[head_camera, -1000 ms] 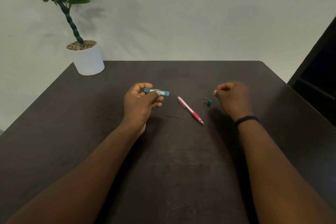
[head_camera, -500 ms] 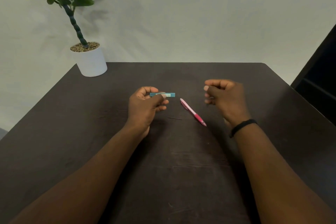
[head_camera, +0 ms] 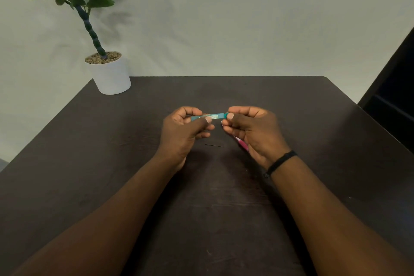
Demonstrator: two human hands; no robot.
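The left hand (head_camera: 181,132) and the right hand (head_camera: 253,132) are close together above the middle of the dark brown wooden tabletop (head_camera: 224,208). Between them they hold a small, thin teal plastic tube (head_camera: 216,116) with a pale label on its side. The tube lies flat, pointing left to right, up in the air above the tabletop.

The left hand's fingers (head_camera: 205,121) are curled and pinch the left half of the tube, with the thumb on the near side. The right hand's fingers (head_camera: 231,119) are curled too. They pinch a tiny teal cap (head_camera: 225,115) right at the tube's right end. The cap touches the tube, but I cannot tell if it is pushed all the way on.

A pink plastic pen (head_camera: 243,144) lies on the tabletop under the right hand, so only a bit of it shows. A very thin dark stick (head_camera: 214,145), like a pencil lead, lies on the tabletop near the hands, just below the left hand's fingers.

The right wrist wears a black band (head_camera: 281,161). A green leafy plant in a round white pot (head_camera: 112,76) stands at the far left corner of the tabletop, well apart from the hands.
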